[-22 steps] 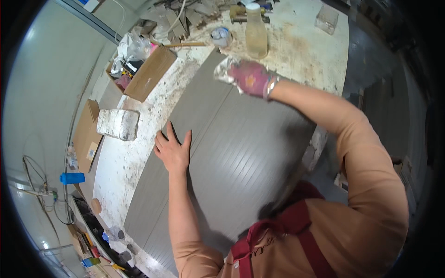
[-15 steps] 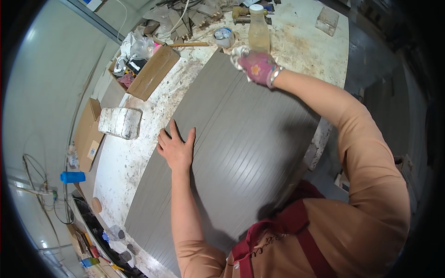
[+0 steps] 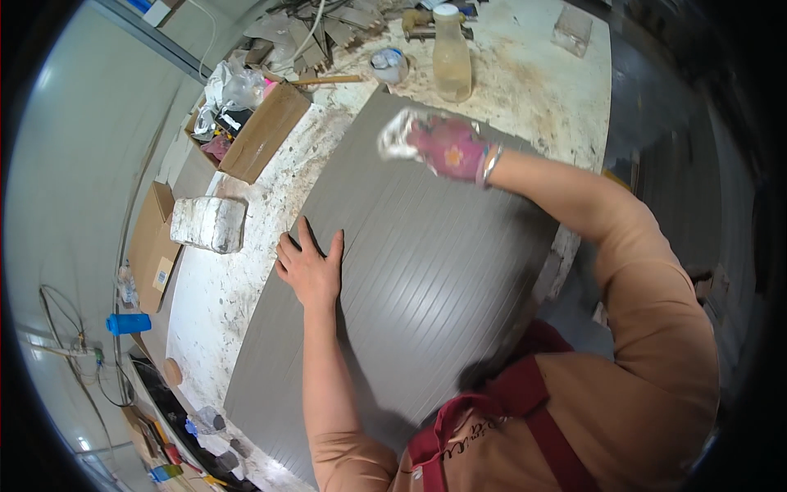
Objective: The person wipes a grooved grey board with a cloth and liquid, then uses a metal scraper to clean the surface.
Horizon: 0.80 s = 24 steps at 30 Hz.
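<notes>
Blurrily, the right hand (image 3: pixel 451 149) grips a partly hidden white wad (image 3: pixel 397 137), left hand (image 3: pixel 312 269) splayed.

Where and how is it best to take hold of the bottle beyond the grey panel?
Probably hold the bottle by its tapering upper part, below the white cap, coming from the right: it stands upright and widens downward, and a small container sits on its left.

We see dark cursive lettering (image 3: pixel 475 437) on the brown shirt (image 3: pixel 619 402), near; label (image 3: pixel 163 274) on left cardboard (image 3: pixel 147 243) too small to read.
</notes>
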{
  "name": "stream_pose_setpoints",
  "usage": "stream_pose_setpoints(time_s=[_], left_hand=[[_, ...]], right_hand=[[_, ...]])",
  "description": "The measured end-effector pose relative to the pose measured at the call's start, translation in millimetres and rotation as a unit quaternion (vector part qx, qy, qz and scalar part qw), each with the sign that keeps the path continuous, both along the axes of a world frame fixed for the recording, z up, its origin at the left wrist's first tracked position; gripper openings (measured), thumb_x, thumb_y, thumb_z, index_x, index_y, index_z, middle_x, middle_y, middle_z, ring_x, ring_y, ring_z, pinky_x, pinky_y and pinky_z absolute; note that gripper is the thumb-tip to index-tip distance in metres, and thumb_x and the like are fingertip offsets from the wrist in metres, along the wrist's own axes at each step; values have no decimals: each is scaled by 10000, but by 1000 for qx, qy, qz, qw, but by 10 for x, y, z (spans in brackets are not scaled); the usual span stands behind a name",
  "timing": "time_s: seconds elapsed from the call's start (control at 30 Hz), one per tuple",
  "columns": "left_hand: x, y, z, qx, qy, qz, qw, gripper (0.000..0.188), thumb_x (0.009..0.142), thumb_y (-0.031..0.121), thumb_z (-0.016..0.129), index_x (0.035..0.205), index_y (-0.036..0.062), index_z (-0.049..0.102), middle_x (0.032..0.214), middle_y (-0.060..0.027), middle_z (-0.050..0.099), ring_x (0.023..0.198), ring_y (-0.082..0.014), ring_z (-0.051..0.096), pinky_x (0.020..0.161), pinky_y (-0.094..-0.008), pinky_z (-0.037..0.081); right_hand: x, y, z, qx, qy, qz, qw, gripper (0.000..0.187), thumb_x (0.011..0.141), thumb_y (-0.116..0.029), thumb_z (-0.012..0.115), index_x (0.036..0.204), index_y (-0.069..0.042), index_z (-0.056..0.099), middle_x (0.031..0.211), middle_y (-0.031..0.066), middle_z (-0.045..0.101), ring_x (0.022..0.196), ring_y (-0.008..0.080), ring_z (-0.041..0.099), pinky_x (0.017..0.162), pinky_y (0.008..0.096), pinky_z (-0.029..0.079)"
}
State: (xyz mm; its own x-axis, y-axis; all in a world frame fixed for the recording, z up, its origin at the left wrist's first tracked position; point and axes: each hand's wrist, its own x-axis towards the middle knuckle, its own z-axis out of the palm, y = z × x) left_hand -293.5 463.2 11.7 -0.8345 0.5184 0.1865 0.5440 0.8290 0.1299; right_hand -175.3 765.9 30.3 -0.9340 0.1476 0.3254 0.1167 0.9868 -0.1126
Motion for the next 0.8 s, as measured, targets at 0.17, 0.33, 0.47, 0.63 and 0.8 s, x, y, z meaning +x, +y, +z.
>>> stream_pose_setpoints(time_s=[0.17, 0.33, 0.47, 0.63, 0.8], left_hand=[[41, 29, 39, 0, -10, -6, 1000, 722, 838, 580, 550, 1397, 142, 420, 1393, -274, 357, 1317, -388, 318, 1077, -550, 203], [23, 57, -18, 0, 34, -2, 999, 649, 868, 548, 524, 1377, 153, 446, 1361, -249, 406, 1287, -376, 356, 1062, -530, 234], [-98, 18, -141, 10, 5, 8, 1000, 616, 874, 528, 513, 1371, 169, 457, 1363, -228, 421, 1279, -368, 375, 1054, -520, 250], [-76, -19, -23, 22, -4, 21, 1000, 607, 880, 499, 496, 1383, 164, 443, 1370, -249, 419, 1296, -373, 372, 1065, -531, 235], [-26, 59, -86, 53, 8, 22, 998, 640, 870, 510, 495, 1403, 163, 412, 1402, -221, 402, 1328, -354, 346, 1079, -527, 240]], right_hand=[[-39, 725, 87, 11, -123, -150, 981, 147, 847, -123, 534, 942, -40, 609, 904, 173, 655, 771, 311, 662, 679, 411, 533], [258, -284, -49, -121, -22, -35, 992, 251, 891, -162, 488, 1095, -75, 604, 989, 153, 662, 881, 320, 656, 780, 390, 516], [384, -1690, -339, -149, -1, 239, 959, 140, 847, -159, 498, 894, -69, 594, 888, 160, 637, 827, 308, 643, 730, 424, 520], [857, -1000, -679, -118, 64, 228, 964, 391, 875, -195, 527, 1258, -117, 523, 1343, 132, 484, 1172, 323, 516, 998, 423, 402], [1384, 1715, -670, -11, -23, -156, 987, 447, 985, -273, 435, 1367, -42, 421, 1366, 206, 456, 1288, 345, 406, 1105, 387, 291]])
